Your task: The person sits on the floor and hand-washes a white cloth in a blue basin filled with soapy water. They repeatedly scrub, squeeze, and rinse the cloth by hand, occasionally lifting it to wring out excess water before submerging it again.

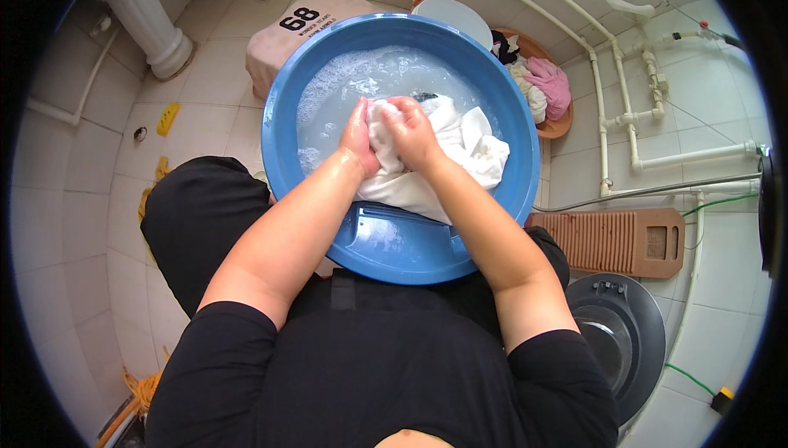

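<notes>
A large round blue basin (277, 132) stands in front of me, holding cloudy, sudsy water (336, 87). A wet white cloth garment (460, 140) lies bunched in it, partly over the ridged ledge at the near side. My left hand (359, 138) grips a fold of the garment near the basin's middle. Beside it, my right hand (410, 130) is closed on the same fold, knuckles up. The two hands are close together, with the bunched cloth between them. A small dark patch shows in the water just beyond my right hand; I cannot make out what it is.
A cloth-covered block (271, 46) stands beyond the basin. At the far right, a brown tub (558, 128) holds pink, white and black clothes beside a pale round lid (455, 20). A brown washboard (607, 241) and a grey basin (648, 325) lie right. Pipes line the wall; a yellow brush (167, 118) lies left.
</notes>
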The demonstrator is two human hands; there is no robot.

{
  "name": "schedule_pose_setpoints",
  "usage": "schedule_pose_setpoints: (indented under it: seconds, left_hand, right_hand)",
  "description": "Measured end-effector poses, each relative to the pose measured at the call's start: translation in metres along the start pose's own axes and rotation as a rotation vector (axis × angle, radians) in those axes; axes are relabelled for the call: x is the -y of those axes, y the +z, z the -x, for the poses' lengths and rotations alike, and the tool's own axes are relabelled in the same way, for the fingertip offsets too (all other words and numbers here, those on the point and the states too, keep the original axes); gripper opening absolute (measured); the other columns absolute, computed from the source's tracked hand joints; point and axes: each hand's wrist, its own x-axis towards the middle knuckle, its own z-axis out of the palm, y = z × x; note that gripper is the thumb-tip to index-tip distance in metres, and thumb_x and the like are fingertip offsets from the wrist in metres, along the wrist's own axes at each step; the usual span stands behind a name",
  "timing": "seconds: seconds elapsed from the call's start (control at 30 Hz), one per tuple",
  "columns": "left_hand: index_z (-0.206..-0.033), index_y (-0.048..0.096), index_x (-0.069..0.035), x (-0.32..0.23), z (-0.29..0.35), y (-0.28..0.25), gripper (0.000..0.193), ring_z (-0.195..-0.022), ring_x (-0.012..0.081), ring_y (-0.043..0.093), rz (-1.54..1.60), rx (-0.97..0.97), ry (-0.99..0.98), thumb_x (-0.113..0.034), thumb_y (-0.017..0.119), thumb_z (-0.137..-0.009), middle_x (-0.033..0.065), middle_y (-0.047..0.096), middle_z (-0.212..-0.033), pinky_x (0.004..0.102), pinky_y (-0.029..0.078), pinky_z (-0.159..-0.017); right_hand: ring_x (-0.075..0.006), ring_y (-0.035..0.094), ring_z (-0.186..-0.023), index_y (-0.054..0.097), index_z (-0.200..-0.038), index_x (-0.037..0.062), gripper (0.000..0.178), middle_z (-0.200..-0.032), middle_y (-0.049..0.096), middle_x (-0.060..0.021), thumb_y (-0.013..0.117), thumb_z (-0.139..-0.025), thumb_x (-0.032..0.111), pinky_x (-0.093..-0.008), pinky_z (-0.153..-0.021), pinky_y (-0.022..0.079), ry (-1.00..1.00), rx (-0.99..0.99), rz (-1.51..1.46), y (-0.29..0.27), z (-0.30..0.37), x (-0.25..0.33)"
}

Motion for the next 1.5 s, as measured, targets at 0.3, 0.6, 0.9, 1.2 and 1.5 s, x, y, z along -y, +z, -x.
schedule_pose_setpoints:
  seconds: [0.3, 0.6, 0.9, 1.2, 1.5]
  left_hand:
    - [-0.102, 0.053, -0.012, 0.025, -0.016, -0.045, 0.029, -0.094, 0.0181, 0.053, 0.097, 0.387, 0.09, -0.036, 0.042, -0.091, 0.0041, 0.056, -0.098, 0.032, 0.044, -0.082]
    - [-0.088, 0.056, -0.01, 0.012, -0.023, -0.043, 0.031, -0.074, 0.0191, 0.058, 0.014, 0.452, -0.062, -0.04, 0.045, -0.089, 0.0062, 0.059, -0.084, 0.0346, 0.048, -0.064]
    - [-0.122, 0.046, -0.005, 0.018, 0.004, 0.006, 0.039, -0.102, 0.0185, 0.054, -0.578, 0.148, 0.136, -0.022, 0.052, -0.087, 0.0104, 0.055, -0.113, 0.0294, 0.044, -0.084]
    - [-0.126, 0.042, -0.002, -0.015, -0.002, -0.016, 0.055, -0.105, 0.0286, 0.054, -1.727, -0.438, 0.011, -0.024, 0.057, -0.078, 0.0187, 0.053, -0.118, 0.035, 0.044, -0.083]
    - [-0.123, 0.045, -0.003, -0.024, -0.01, -0.018, 0.051, -0.101, 0.0183, 0.053, -0.723, -0.012, 0.554, -0.018, 0.064, -0.079, 0.0143, 0.055, -0.111, 0.0308, 0.043, -0.085]
  right_hand:
    - [-0.0315, 0.056, -0.059, 0.056, -0.06, 0.0084, 0.019, -0.063, 0.056, -0.0107, 0.063, -0.072, 0.022, -0.0411, -0.055, 0.045, -0.469, -0.134, 0.349, 0.008, 0.021, 0.062]
    - [-0.0258, 0.056, -0.054, 0.054, -0.061, 0.0122, 0.013, -0.059, 0.055, -0.0079, 0.061, -0.07, 0.017, -0.0377, -0.05, 0.044, -0.485, -0.019, 0.353, 0.015, 0.05, 0.085]
    - [-0.0337, 0.06, -0.082, 0.062, -0.078, 0.0052, 0.035, -0.082, 0.063, -0.0175, 0.057, -0.076, 0.04, -0.0399, -0.072, 0.046, 0.365, 0.005, 0.853, -0.106, 0.007, -0.007]
    - [-0.0286, 0.057, -0.093, 0.06, -0.096, 0.0076, 0.024, -0.098, 0.06, -0.0128, 0.059, -0.077, 0.022, -0.0358, -0.082, 0.045, -0.047, 0.222, 1.427, -0.143, -0.01, 0.001]
    - [-0.0302, 0.056, -0.1, 0.054, -0.116, 0.0101, 0.057, -0.109, 0.059, -0.0143, 0.065, -0.07, 0.041, -0.0352, -0.087, 0.043, 0.558, 0.48, 0.671, -0.086, -0.018, -0.018]
